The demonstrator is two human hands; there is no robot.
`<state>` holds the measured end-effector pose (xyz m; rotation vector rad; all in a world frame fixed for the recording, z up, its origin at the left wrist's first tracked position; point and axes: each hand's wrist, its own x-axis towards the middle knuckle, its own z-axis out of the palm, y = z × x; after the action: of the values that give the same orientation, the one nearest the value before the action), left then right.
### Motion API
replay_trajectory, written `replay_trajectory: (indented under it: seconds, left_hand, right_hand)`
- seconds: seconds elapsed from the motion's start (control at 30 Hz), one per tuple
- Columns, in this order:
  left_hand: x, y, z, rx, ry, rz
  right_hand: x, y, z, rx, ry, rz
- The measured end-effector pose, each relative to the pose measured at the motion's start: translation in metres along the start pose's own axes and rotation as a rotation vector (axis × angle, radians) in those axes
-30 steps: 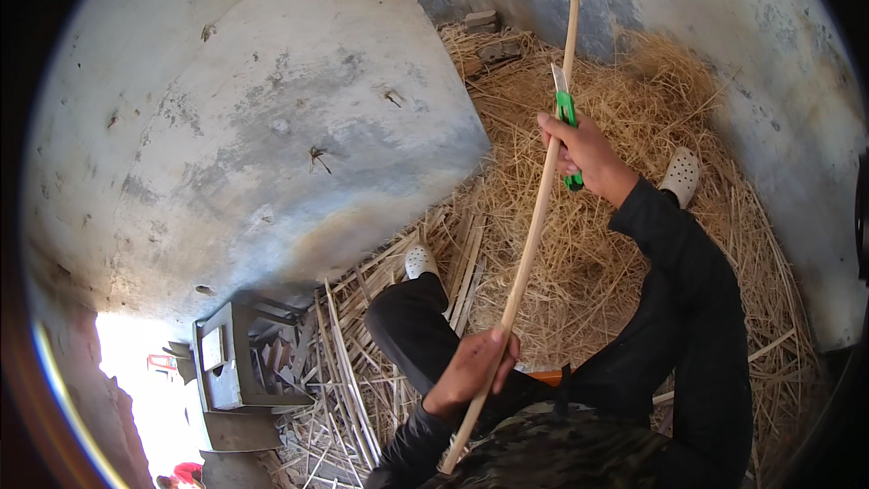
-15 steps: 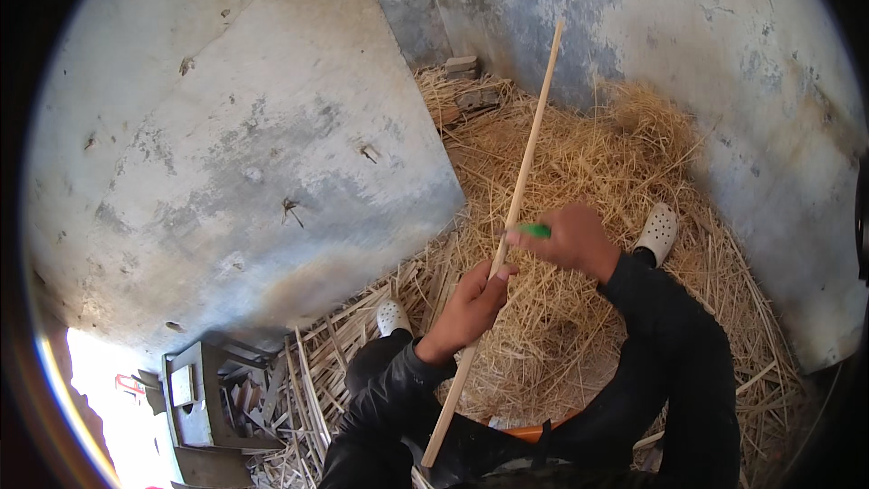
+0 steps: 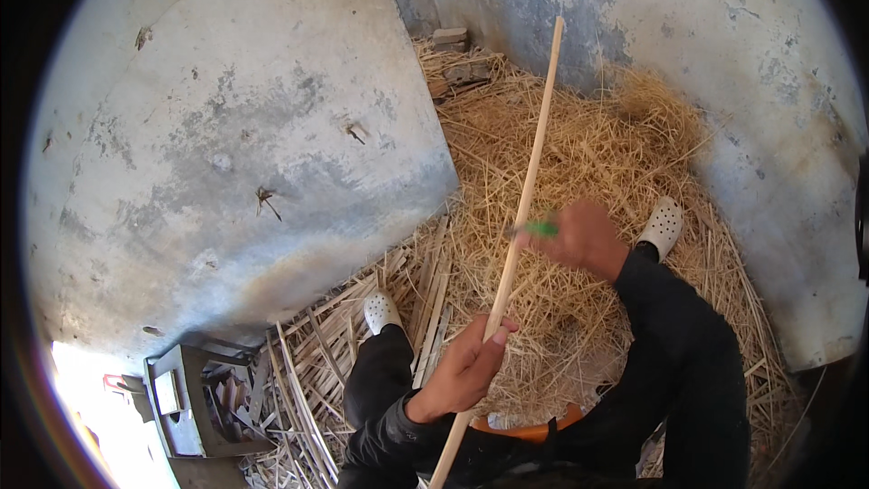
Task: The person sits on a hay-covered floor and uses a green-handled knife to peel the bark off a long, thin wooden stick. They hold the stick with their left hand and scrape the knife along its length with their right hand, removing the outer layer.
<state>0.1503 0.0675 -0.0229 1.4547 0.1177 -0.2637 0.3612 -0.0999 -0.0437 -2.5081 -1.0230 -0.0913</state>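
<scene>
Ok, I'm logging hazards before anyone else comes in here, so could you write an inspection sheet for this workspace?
Surface: covered in loose straw, with pale strips on the left.
Things in use: long pale stick, slanting; green tool, blurred, its tip at the stick.
Clutter: strips heaped loosely; orange object between the legs, partly hidden.
Hands: left hand grips the stick's lower part; right hand holds the tool.
Cables: nothing clearly seen.
Surroundings: stained wall; grey cabinet beside a bright opening.
</scene>
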Motion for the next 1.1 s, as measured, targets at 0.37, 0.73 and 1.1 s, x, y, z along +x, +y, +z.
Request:
replay_trajectory:
  seconds: [0.37, 0.73, 1.1]
  left_hand:
    - [-0.029, -0.003, 0.006, 0.326, 0.211, 0.104]
    - [-0.067, -0.018, 0.029, 0.215, 0.257, 0.051]
    - [-0.110, -0.021, 0.061, 0.231, 0.207, 0.046]
  right_hand:
    - [-0.018, -0.050, 0.020, 0.028, 0.164, -0.404]
    - [-0.029, -0.046, 0.022, -0.021, 0.231, -0.439]
    - [0.003, -0.004, 0.007, -0.001, 0.209, -0.028]
